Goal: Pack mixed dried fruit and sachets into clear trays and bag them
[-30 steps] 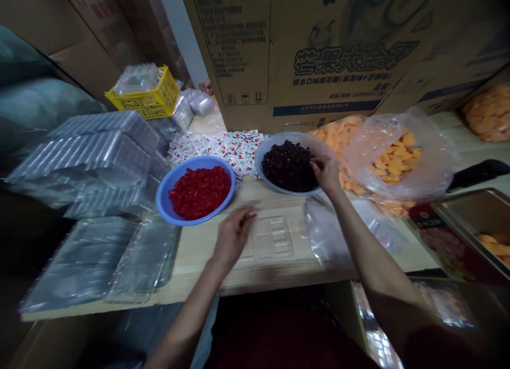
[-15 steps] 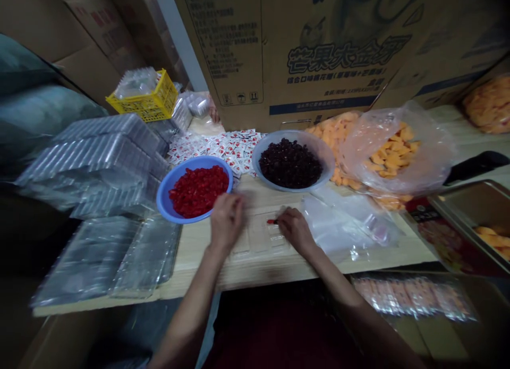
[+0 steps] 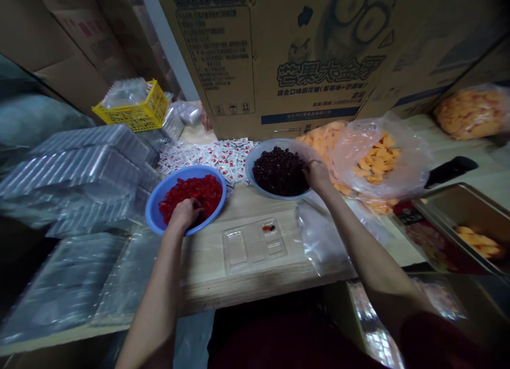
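Note:
My left hand [image 3: 185, 214] reaches over the near rim of a blue bowl [image 3: 152, 209], its fingers curled down among glossy red gummy pieces [image 3: 209, 192]. At the right side of a pale translucent bowl [image 3: 249, 171], my right hand [image 3: 317, 174] has its fingertips pinched in dark gummy pieces [image 3: 279, 169]. What either hand's fingertips hold is hidden. Between my arms a clear plastic tray [image 3: 253, 248] with several compartments lies flat on the table. Its upper right compartment contains a red piece [image 3: 265, 228] and a dark piece [image 3: 272, 228], side by side.
Stacked clear trays [image 3: 95, 167] and flat clear packs [image 3: 67, 284] occupy the left. Small printed sachets [image 3: 223, 159] lie behind the bowls, before a large carton [image 3: 319, 56]. An open bag of orange pieces [image 3: 376, 162], a black handle [image 3: 452, 170] and a metal tin [image 3: 458, 194] are right.
My right hand went from the dark pieces to the tray and back to the bowl. A red and a dark piece now lie in the tray. My left hand moved left into the red pieces.

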The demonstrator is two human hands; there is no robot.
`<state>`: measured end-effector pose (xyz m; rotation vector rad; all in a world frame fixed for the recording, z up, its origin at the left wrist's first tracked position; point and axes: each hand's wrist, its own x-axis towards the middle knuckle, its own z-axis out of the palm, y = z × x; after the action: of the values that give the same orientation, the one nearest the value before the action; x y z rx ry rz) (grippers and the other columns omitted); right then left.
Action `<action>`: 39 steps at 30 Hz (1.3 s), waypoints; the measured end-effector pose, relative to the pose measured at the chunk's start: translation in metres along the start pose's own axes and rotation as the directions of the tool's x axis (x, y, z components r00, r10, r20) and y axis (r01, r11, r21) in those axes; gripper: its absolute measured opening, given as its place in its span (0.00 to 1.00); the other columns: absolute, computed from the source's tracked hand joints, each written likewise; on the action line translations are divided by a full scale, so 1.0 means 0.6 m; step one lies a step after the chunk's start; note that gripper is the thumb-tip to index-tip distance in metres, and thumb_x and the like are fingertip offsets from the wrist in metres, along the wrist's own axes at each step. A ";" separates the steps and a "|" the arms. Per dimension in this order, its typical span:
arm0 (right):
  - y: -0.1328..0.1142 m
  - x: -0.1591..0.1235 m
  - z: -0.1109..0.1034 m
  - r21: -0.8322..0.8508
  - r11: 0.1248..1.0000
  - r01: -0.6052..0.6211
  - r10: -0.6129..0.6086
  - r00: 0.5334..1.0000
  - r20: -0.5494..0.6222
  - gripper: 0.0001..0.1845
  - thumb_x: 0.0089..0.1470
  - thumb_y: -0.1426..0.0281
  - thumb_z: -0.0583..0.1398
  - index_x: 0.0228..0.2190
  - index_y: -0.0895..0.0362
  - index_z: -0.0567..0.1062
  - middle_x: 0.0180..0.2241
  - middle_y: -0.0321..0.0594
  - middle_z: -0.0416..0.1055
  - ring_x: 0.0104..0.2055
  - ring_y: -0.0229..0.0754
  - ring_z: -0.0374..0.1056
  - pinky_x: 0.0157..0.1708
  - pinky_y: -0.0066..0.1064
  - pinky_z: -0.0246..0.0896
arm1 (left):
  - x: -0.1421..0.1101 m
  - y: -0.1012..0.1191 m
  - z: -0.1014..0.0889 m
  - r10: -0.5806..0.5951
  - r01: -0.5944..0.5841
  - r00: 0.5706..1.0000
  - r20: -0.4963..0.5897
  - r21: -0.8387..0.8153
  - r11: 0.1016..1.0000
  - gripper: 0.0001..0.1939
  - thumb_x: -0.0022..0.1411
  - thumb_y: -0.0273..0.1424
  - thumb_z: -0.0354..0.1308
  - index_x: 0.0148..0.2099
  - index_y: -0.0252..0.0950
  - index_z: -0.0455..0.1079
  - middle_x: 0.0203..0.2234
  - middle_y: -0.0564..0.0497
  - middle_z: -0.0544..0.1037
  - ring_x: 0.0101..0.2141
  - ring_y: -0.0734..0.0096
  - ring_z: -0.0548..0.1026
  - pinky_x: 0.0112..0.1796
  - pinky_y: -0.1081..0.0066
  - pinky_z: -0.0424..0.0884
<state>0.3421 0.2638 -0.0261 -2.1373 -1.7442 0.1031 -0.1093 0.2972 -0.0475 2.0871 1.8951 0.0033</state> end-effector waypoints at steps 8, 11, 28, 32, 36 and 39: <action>0.014 0.038 0.042 0.047 0.998 -0.040 0.040 0.999 -0.003 0.07 0.50 0.80 0.59 0.30 0.62 0.78 0.36 0.56 0.77 0.45 0.56 0.69 0.49 0.44 0.62 | -0.014 0.009 -0.010 -0.079 0.021 0.944 -0.320 -0.178 0.984 0.16 0.69 0.33 0.49 0.54 0.31 0.68 0.46 0.43 0.79 0.47 0.61 0.76 0.52 0.64 0.67; 0.009 -0.002 0.013 0.111 0.994 -0.018 0.028 0.996 -0.089 0.11 0.54 0.76 0.56 0.37 0.62 0.78 0.42 0.55 0.76 0.45 0.53 0.70 0.49 0.44 0.64 | -0.032 0.019 -0.018 -0.062 -0.033 0.919 -0.389 -0.232 0.972 0.16 0.68 0.32 0.53 0.56 0.33 0.66 0.43 0.50 0.80 0.44 0.68 0.76 0.52 0.68 0.68; -0.114 -0.328 0.100 0.588 0.773 0.240 -0.290 0.957 -0.010 0.08 0.59 0.74 0.60 0.32 0.54 0.80 0.36 0.44 0.75 0.42 0.49 0.69 0.44 0.41 0.67 | -0.229 0.253 0.160 0.455 -0.588 0.799 -0.394 -0.350 0.729 0.09 0.67 0.30 0.56 0.42 0.41 0.78 0.38 0.45 0.76 0.44 0.59 0.71 0.46 0.57 0.71; -0.103 -0.310 0.049 0.593 0.752 0.289 -0.271 0.955 -0.122 0.10 0.64 0.69 0.58 0.38 0.53 0.81 0.38 0.45 0.74 0.42 0.48 0.69 0.43 0.41 0.67 | -0.187 0.170 0.059 0.291 -0.495 0.789 -0.541 -0.280 0.822 0.12 0.70 0.33 0.50 0.47 0.39 0.75 0.43 0.44 0.75 0.46 0.61 0.73 0.50 0.61 0.70; -0.078 -0.234 -0.023 0.540 0.788 0.295 -0.157 0.945 -0.287 0.09 0.64 0.68 0.58 0.40 0.53 0.80 0.39 0.43 0.75 0.44 0.47 0.69 0.44 0.40 0.65 | -0.085 0.055 -0.022 0.016 -0.027 0.973 -0.231 -0.046 0.999 0.18 0.64 0.38 0.57 0.53 0.36 0.72 0.48 0.40 0.75 0.49 0.52 0.75 0.50 0.60 0.69; -0.062 -0.176 -0.058 0.513 0.817 0.264 -0.079 0.932 -0.354 0.09 0.62 0.68 0.59 0.38 0.55 0.80 0.36 0.42 0.76 0.39 0.45 0.70 0.39 0.37 0.64 | -0.024 0.011 -0.031 -0.012 0.009 0.997 0.083 0.040 0.999 0.12 0.55 0.35 0.65 0.41 0.36 0.77 0.38 0.43 0.80 0.41 0.53 0.78 0.43 0.65 0.71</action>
<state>0.2935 0.1604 -0.0002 -1.4724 -1.4789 0.1800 -0.1088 0.2871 -0.0254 2.0694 1.8722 -0.1227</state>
